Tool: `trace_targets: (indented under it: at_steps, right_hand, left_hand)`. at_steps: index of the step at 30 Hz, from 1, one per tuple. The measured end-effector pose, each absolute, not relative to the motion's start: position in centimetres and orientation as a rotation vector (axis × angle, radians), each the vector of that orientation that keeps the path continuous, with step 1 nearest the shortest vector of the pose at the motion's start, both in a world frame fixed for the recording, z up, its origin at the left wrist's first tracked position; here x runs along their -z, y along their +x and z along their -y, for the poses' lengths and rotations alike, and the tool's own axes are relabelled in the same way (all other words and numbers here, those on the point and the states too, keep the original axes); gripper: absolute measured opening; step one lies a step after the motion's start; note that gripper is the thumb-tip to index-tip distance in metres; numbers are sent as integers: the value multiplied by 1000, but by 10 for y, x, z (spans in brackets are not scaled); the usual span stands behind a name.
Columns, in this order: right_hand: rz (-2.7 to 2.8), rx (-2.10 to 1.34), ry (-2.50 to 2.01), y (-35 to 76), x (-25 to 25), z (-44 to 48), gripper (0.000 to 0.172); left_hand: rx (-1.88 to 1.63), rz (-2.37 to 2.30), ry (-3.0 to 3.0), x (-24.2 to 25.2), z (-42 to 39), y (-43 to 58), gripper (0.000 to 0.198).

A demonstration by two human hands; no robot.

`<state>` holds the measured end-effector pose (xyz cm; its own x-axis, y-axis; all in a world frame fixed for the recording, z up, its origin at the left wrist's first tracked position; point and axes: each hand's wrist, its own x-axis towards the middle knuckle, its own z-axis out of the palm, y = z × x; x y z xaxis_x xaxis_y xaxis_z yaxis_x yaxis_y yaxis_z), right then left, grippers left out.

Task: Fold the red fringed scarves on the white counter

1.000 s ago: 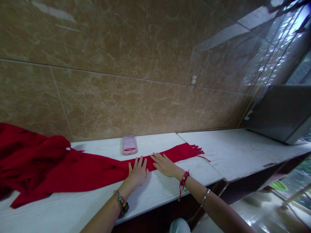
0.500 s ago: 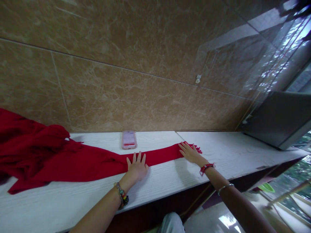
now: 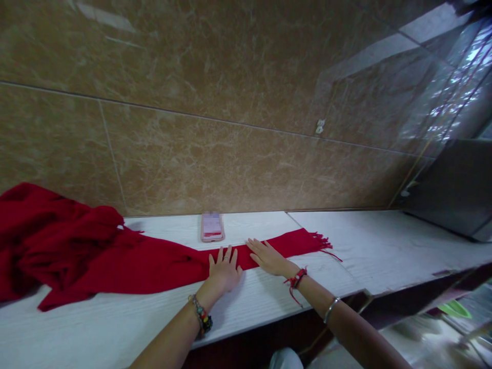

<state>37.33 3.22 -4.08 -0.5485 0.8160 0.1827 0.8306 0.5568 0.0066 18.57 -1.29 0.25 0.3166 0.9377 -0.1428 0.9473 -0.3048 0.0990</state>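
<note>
A long red scarf [image 3: 154,264] lies stretched along a white wooden counter [image 3: 115,328], bunched in a heap at the left and ending in a fringe [image 3: 321,241] at the right. My left hand [image 3: 223,269] lies flat on the scarf with fingers spread, a ring on one finger and a beaded bracelet at the wrist. Just to its right, my right hand [image 3: 267,256] also presses flat on the cloth, fingers stretched out. A red string bracelet and a metal bangle sit on that arm.
A pink-cased phone [image 3: 211,226] lies on the counter by the brown marble wall, just beyond the scarf. A dark box-shaped appliance [image 3: 453,189] stands at the far right. The counter's front edge runs below my arms, with shiny floor beneath.
My right hand slid out along the scarf to the fringe half a second ago and has come back beside my left hand. The left hand stayed put.
</note>
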Motion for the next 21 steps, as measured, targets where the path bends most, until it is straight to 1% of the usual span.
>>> trace_targets:
  at_steps: [3,8,10,13,15,17,19,21]
  right_hand:
    - [2620,248,-1516,415,39,-37,47]
    - [2551,529,-1729,495,38,-45,44]
    - [2548,564,-1820,523,39,-47,43]
    - [2509,514,-2039,548,38,-47,42]
    - [2429,492,-2173,550,32,-46,41]
    - [2332,535,-2212,538,24,-45,39]
    - [2275,602,-2129,512,16,-44,40]
    - [2358,600,-1931,476,10,-43,43]
  left_hand:
    - [80,-1744,2421,-2,13,186,57]
    - [90,-1733,2411,-1,12,186,57]
    - [91,-1733,2406,-1,11,186,57]
    - [65,-1742,2420,1,10,186,56]
    - [49,-1746,2433,2,10,185,56]
    - [44,-1743,2438,4,9,185,56]
    - [43,-1739,2436,5,8,185,56]
    - [37,-1734,2434,6,7,184,56]
